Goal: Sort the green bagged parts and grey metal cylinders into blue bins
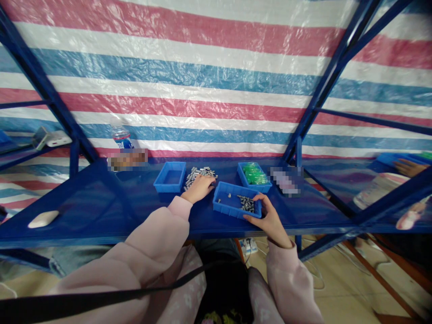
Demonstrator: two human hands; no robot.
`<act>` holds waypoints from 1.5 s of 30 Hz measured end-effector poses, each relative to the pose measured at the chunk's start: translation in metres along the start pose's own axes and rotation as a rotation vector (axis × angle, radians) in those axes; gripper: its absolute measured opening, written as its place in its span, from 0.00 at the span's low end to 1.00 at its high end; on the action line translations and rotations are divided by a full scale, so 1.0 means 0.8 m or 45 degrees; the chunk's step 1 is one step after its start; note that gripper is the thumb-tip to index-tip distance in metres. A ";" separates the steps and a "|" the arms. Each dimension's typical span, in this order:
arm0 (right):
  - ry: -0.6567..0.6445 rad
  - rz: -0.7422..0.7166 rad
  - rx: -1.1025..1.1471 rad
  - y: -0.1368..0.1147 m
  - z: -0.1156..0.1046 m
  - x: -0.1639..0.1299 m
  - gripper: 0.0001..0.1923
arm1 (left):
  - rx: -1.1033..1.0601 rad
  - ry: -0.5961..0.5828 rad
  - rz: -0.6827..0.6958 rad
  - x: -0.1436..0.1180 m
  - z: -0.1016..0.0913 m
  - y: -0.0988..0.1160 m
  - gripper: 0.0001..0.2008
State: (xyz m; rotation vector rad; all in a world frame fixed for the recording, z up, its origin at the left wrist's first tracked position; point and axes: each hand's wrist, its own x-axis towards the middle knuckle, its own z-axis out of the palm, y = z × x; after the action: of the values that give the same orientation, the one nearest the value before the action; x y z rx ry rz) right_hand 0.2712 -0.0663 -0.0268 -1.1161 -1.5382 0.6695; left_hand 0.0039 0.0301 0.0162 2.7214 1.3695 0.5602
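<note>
- resting palm-down on the loose pile (200, 173) of short grey metal cylinders, the left hand (198, 188) is lying flat, fingers spread, gripping nothing.
- the right hand (268, 217) is curling around the near corner of a shallow rectangular plastic tray (225, 204), long axis running left-right, holding similar cylinders.

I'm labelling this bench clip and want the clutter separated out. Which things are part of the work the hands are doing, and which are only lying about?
In the work:
left hand on the loose metal parts
right hand gripping the near blue tray holding a few parts
empty blue tray

Lying about:
tray of green pieces
water bottle
white oval object
</note>
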 end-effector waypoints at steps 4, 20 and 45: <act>0.002 -0.005 0.008 0.000 0.001 0.000 0.28 | -0.039 0.020 0.005 0.000 -0.001 0.002 0.06; -0.008 -0.019 -0.011 0.002 0.000 0.000 0.28 | -0.288 0.284 -0.027 0.007 0.029 -0.007 0.09; -0.010 0.001 0.000 -0.006 0.001 0.000 0.27 | -0.642 0.679 0.155 0.007 0.003 0.018 0.13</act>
State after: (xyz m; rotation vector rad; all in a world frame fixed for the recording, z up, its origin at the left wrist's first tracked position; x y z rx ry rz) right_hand 0.2689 -0.0680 -0.0227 -1.1147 -1.5448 0.6754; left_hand 0.0189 0.0258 0.0181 2.3264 0.9422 1.4907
